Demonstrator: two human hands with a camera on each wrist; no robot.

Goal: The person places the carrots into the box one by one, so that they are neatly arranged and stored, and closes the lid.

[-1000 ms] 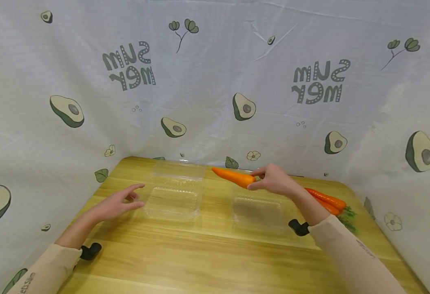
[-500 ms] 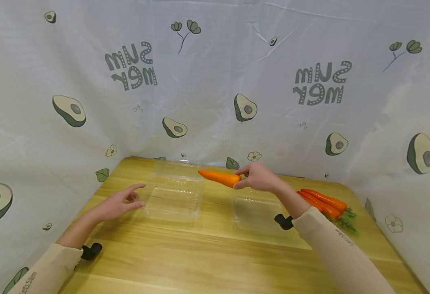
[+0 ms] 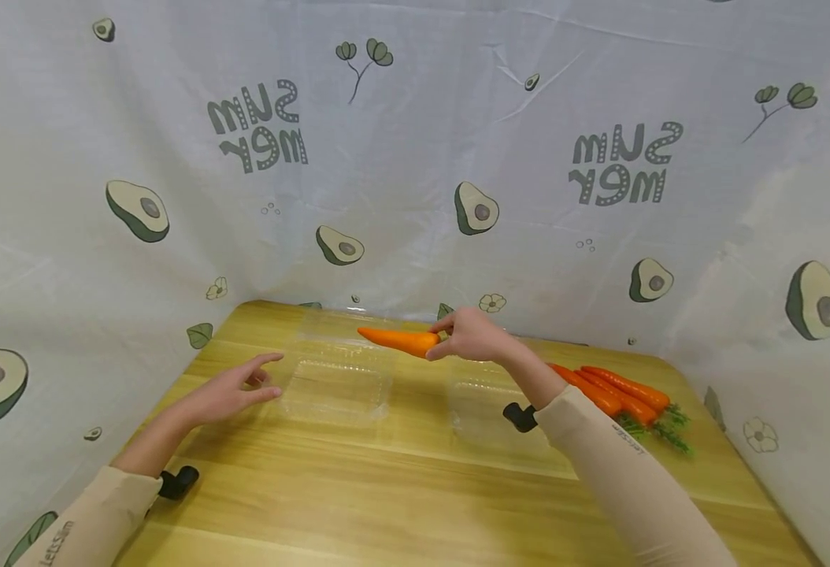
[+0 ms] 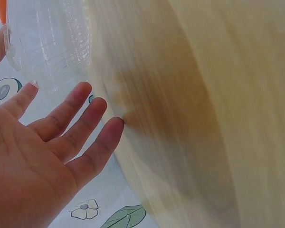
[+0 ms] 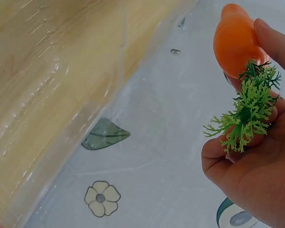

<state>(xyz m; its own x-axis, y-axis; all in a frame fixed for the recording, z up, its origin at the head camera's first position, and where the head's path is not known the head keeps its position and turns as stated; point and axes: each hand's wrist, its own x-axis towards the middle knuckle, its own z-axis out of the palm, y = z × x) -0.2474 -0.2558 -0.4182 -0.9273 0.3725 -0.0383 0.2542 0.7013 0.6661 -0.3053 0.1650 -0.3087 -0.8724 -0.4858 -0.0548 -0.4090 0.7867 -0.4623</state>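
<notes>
The right hand (image 3: 475, 337) pinches an orange carrot (image 3: 399, 340) by its thick end, the tip pointing left above the table between two clear plastic containers. Green leafy tops (image 5: 249, 111) of that carrot hang against the curled fingers in the right wrist view. Beside the left clear container (image 3: 335, 387) the left hand (image 3: 227, 391) hovers with relaxed, spread fingers and holds nothing; its palm (image 4: 33, 161) shows in the left wrist view. The right clear container (image 3: 489, 402) lies partly under the right forearm.
Several carrots (image 3: 624, 394) with green tops lie at the right of the wooden table (image 3: 358, 496). A white cloth (image 3: 401, 157) printed with avocados stands behind and along both sides. Both containers have raised clear lids at the back.
The right hand has moved left with the carrot, from above the right container toward the left one. More of the carrot pile now shows. The left hand has barely moved.
</notes>
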